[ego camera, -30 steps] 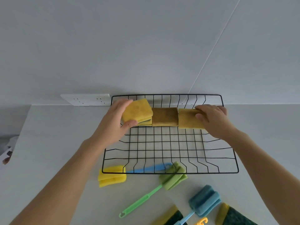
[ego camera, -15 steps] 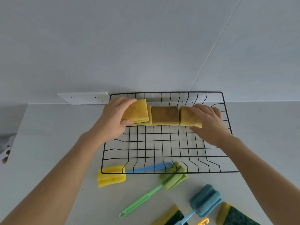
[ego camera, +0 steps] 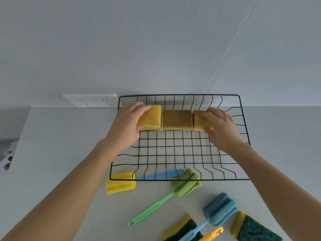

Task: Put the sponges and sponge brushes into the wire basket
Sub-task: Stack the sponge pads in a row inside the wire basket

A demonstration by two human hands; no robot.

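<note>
A black wire basket [ego camera: 178, 179] lies on the white counter. Along its far side runs a row of yellow-brown sponges. My left hand [ego camera: 129, 125] grips the left yellow sponge [ego camera: 152, 117], which lies on top of another sponge. A brown sponge [ego camera: 177, 120] sits in the middle. My right hand [ego camera: 220, 126] grips the right sponge [ego camera: 198, 121]. Outside, in front of the basket, lie a yellow sponge brush [ego camera: 120, 182] with a blue handle, a green sponge brush [ego camera: 185, 182], a blue sponge brush [ego camera: 219, 212] and two yellow-green scouring sponges [ego camera: 181, 227] [ego camera: 251, 227].
A white wall socket strip [ego camera: 90, 100] sits behind the basket's left corner. The wall rises right behind the basket. An orange hooked handle [ego camera: 213, 233] lies at the bottom edge. Some dark items [ego camera: 7, 160] show at the far left edge.
Both hands have lowered and pressed the end sponges down into line with the middle one. The left sponge now lies flat on the one under it.
</note>
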